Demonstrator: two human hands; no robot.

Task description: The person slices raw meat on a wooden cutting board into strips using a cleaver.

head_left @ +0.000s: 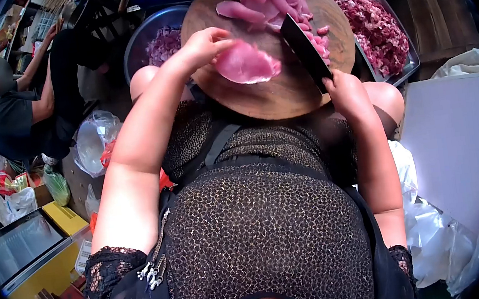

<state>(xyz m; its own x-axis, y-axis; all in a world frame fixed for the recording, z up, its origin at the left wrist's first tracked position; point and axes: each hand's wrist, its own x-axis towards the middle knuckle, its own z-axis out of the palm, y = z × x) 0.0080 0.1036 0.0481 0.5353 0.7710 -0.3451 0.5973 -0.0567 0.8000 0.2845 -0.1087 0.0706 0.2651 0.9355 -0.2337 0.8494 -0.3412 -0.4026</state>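
Observation:
My left hand (208, 45) grips the upper left edge of a slice of raw meat (248, 63), which hangs over or lies on the left part of a round wooden chopping board (234, 104); I cannot tell which. In my right hand (344, 91) is the handle of a cleaver (306, 50). Its dark blade points up and to the left, over the board's right side. Behind the blade lie small cut pieces of meat (317, 45), partly hidden by it. Several larger meat slices (244, 8) rest toward the far side of the board.
A metal tray (413, 67) of minced or chopped meat (375, 19) stands right of the board. To the left is a metal bowl (136, 46) with more chopped meat (164, 46). Another person (22, 109) is at the far left, near plastic bags (95, 139).

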